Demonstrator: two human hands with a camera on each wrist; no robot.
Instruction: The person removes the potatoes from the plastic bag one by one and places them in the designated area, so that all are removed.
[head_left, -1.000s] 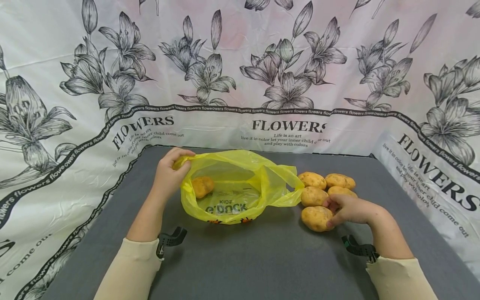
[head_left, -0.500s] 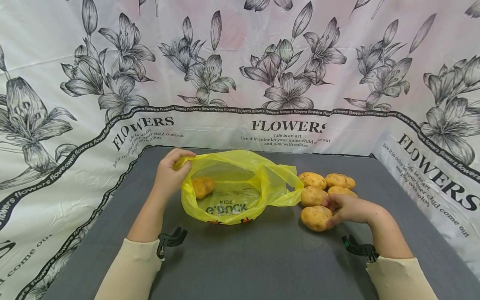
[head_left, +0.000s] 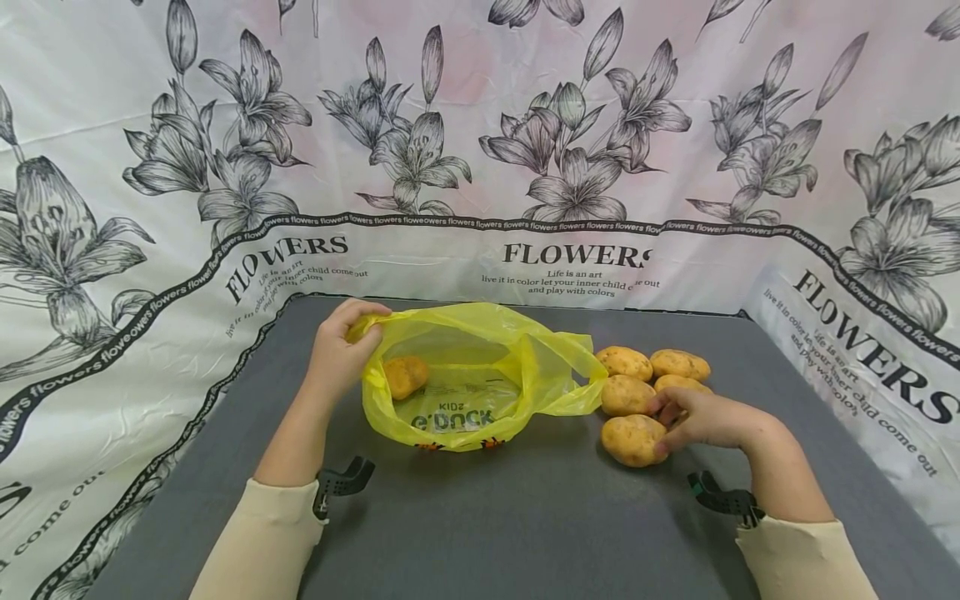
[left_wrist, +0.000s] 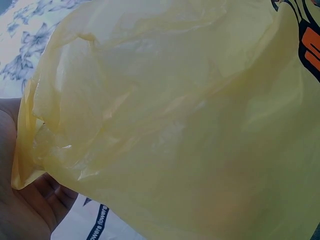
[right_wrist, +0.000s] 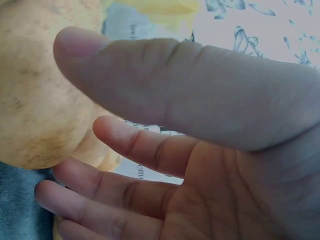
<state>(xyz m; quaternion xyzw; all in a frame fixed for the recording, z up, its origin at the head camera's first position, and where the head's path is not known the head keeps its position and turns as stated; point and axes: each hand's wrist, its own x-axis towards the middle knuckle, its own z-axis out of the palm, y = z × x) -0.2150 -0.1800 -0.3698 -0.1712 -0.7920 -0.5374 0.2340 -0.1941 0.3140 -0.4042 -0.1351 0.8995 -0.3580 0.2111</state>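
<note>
My left hand (head_left: pixel 335 354) pinches the left rim of a yellow plastic bag (head_left: pixel 558 375), keeping its mouth wide. One potato (head_left: pixel 406 377) lies inside at the left, near dark printed letters. Sheer yellow film fills most of the left wrist view, with the left hand (left_wrist: pixel 30 205) at its edge. Right of the bag, my right hand (head_left: pixel 712 421) is at the nearest potato (head_left: pixel 628 440), its thumb tip against the right side. In the right wrist view the thumb (right_wrist: pixel 135 75) overlaps that potato (right_wrist: pixel 40 100), and the other fingers reach out below, fairly straight.
Beyond the nearest potato, several more potatoes (head_left: pixel 626 363) sit close together; the right hand partly covers one (head_left: pixel 681 383). The bag's right handle reaches up to them. A flower-printed cloth (head_left: pixel 570 275) stands behind the grey table (head_left: pixel 495 525) and along its sides.
</note>
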